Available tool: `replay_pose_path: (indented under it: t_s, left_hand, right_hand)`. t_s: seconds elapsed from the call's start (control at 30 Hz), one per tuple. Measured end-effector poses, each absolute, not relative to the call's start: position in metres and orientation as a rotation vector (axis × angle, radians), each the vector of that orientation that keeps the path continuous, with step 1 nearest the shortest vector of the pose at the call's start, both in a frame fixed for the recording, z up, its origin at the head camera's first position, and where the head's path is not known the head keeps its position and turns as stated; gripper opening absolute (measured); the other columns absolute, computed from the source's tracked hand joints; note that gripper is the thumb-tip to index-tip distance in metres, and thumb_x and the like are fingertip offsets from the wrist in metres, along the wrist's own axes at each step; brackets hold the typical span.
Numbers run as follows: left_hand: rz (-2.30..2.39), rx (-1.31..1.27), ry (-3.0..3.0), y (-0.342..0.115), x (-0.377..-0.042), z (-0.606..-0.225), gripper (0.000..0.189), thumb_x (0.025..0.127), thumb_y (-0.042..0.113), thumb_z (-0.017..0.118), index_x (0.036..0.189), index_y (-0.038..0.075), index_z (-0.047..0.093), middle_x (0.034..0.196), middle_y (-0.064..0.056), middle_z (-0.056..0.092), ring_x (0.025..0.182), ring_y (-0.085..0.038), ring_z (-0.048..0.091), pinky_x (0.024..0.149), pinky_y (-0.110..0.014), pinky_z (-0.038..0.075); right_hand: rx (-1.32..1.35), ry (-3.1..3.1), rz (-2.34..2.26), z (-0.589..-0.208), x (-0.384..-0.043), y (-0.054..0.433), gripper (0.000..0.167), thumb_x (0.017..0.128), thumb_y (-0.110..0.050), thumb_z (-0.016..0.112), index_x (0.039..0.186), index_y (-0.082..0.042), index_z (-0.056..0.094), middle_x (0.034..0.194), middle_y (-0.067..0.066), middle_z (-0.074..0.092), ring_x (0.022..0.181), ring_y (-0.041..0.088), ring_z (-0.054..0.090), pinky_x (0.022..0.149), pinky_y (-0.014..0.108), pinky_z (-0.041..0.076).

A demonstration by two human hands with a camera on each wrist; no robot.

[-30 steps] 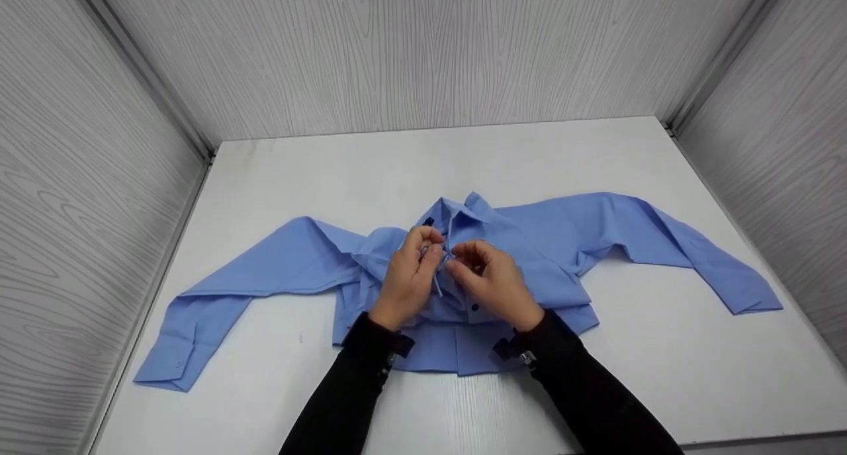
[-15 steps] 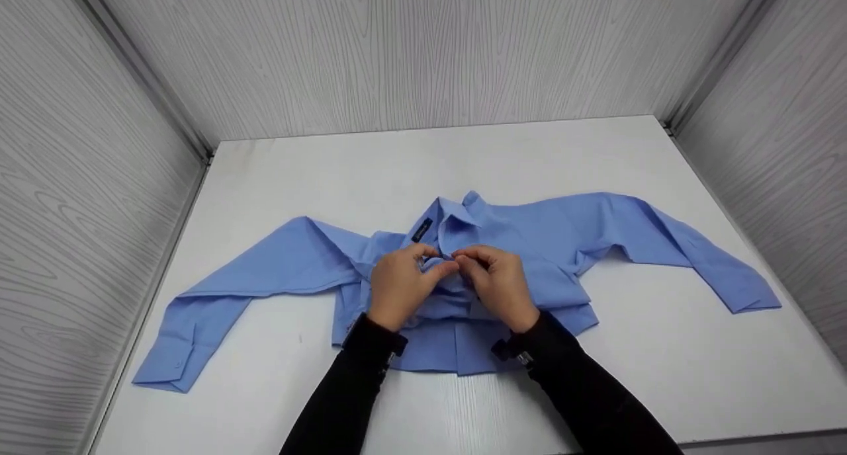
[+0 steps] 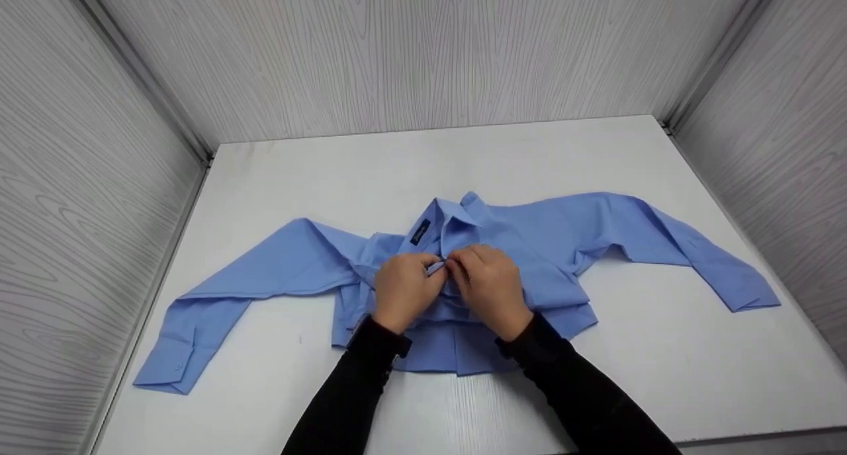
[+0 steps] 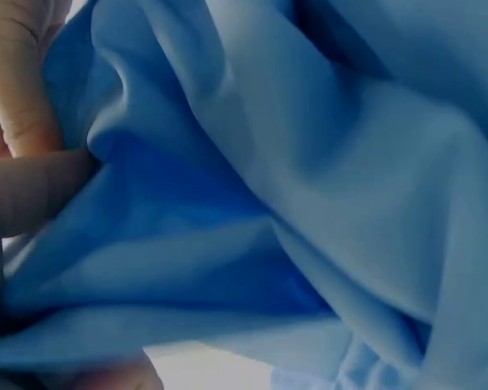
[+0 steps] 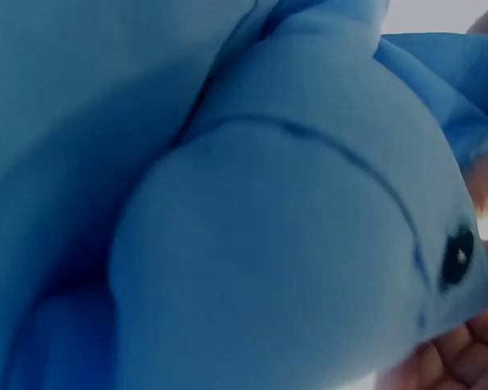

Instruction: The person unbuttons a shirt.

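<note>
Left fingers and right fingers curled, nearly closed, pinching blue shirt front.

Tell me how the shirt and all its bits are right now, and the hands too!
Shirt, lying on the table, bunched in the middle
Sleeve on the picture's left, spread out, bent
Sleeve on the picture's right, spread out, bent
Label, showing
Button, can't tell if fastened
Left hand, pinching the shirt
Right hand, pinching the shirt

Grip pinches folded blue cloth.
</note>
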State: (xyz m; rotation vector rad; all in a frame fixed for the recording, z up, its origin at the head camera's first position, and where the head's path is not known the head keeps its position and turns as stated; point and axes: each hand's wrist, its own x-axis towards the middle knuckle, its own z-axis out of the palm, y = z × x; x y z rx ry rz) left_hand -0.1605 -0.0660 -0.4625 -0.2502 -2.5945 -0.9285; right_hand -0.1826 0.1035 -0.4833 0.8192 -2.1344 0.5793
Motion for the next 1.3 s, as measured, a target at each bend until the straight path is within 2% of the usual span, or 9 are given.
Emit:
replay_pose_path:
  t_s: [0.13,0.23,0.47,0.57,0.7,0.87,1.07,1.2,1.3]
  left_hand:
    - [-0.956,-0.221,-2.58,-0.066,-0.16,-0.463,0.012,0.092,0.022,0.078,0.094,0.016,0.088,0.069,-0.009,0.075,0.05,-0.01,0.044,0.046,-0.023,0.018]
    - [-0.924,-0.245,-2.562,-0.066,-0.159,-0.466,0.012,0.092,0.022,0.08,0.1,0.018,0.088,0.075,-0.006,0.079,0.049,-0.01,0.048,0.046,-0.021,0.018]
    - [-0.821,-0.283,-2.529,-0.06,-0.157,-0.466,0.011,0.094,0.024,0.079,0.087,0.019,0.085,0.053,-0.002,0.055,0.049,-0.01,0.041,0.049,-0.023,0.014]
    - [-0.816,-0.266,-2.522,-0.059,-0.156,-0.462,0.01,0.094,0.025,0.079,0.089,0.02,0.086,0.057,-0.003,0.063,0.048,-0.015,0.05,0.047,-0.023,0.016]
    - [-0.787,-0.335,-2.483,-0.059,-0.153,-0.46,0.007,0.093,0.021,0.08,0.094,0.02,0.087,0.07,-0.003,0.076,0.053,-0.019,0.061,0.045,-0.024,0.026]
    - [-0.801,-0.392,-2.412,-0.056,-0.149,-0.451,0.015,0.094,0.019,0.078,0.106,0.019,0.087,0.078,-0.002,0.079,0.053,-0.014,0.057,0.046,-0.026,0.033]
    - [-0.81,-0.116,-2.498,-0.075,-0.157,-0.452,0.017,0.095,0.029,0.081,0.107,0.017,0.085,0.097,-0.004,0.08,0.08,-0.024,0.073,0.062,-0.043,0.058]
    - [-0.602,0.043,-2.53,-0.084,-0.156,-0.454,0.03,0.089,0.015,0.081,0.12,0.011,0.08,0.118,-0.011,0.073,0.099,-0.034,0.066,0.075,-0.05,0.057]
    - [-0.475,-0.137,-2.423,-0.076,-0.147,-0.445,0.044,0.087,0.011,0.078,0.13,0.009,0.073,0.133,-0.013,0.069,0.106,-0.035,0.059,0.086,-0.048,0.052]
  right_hand:
    - [0.82,-2.158,0.568,-0.482,-0.181,0.102,0.006,0.101,-0.015,0.075,0.1,-0.009,0.075,0.091,0.008,0.073,0.081,0.023,0.071,0.071,0.039,0.058]
    - [0.832,-2.347,0.962,-0.476,-0.179,0.106,0.009,0.105,-0.015,0.07,0.103,-0.009,0.075,0.088,0.006,0.072,0.072,0.016,0.065,0.066,0.03,0.053]
    - [0.776,-2.548,1.483,-0.466,-0.181,0.115,0.02,0.113,-0.019,0.055,0.109,-0.006,0.07,0.081,0.001,0.058,0.065,0.005,0.046,0.065,0.022,0.038]
    - [0.834,-2.541,1.503,-0.467,-0.182,0.116,0.022,0.115,-0.019,0.051,0.111,-0.003,0.066,0.08,0.0,0.051,0.065,0.005,0.043,0.065,0.022,0.036]
    - [0.747,-2.584,1.79,-0.464,-0.187,0.123,0.022,0.114,-0.02,0.053,0.11,-0.003,0.067,0.08,-0.001,0.05,0.064,0.007,0.042,0.062,0.023,0.035]
    - [0.569,-2.623,1.909,-0.468,-0.196,0.129,0.022,0.114,-0.021,0.054,0.113,-0.004,0.068,0.081,0.001,0.052,0.063,0.009,0.043,0.062,0.024,0.035]
    - [0.356,-2.23,1.981,-0.472,-0.202,0.132,0.019,0.112,-0.017,0.057,0.11,0.0,0.065,0.085,0.003,0.052,0.073,0.013,0.048,0.069,0.025,0.038]
    - [0.311,-2.064,2.02,-0.47,-0.203,0.133,0.017,0.11,-0.013,0.059,0.111,0.003,0.064,0.087,0.002,0.056,0.076,0.012,0.051,0.07,0.023,0.041]
    - [0.388,-2.058,2.029,-0.468,-0.201,0.13,0.018,0.111,-0.013,0.058,0.113,0.003,0.063,0.086,0.001,0.057,0.072,0.01,0.053,0.068,0.023,0.044]
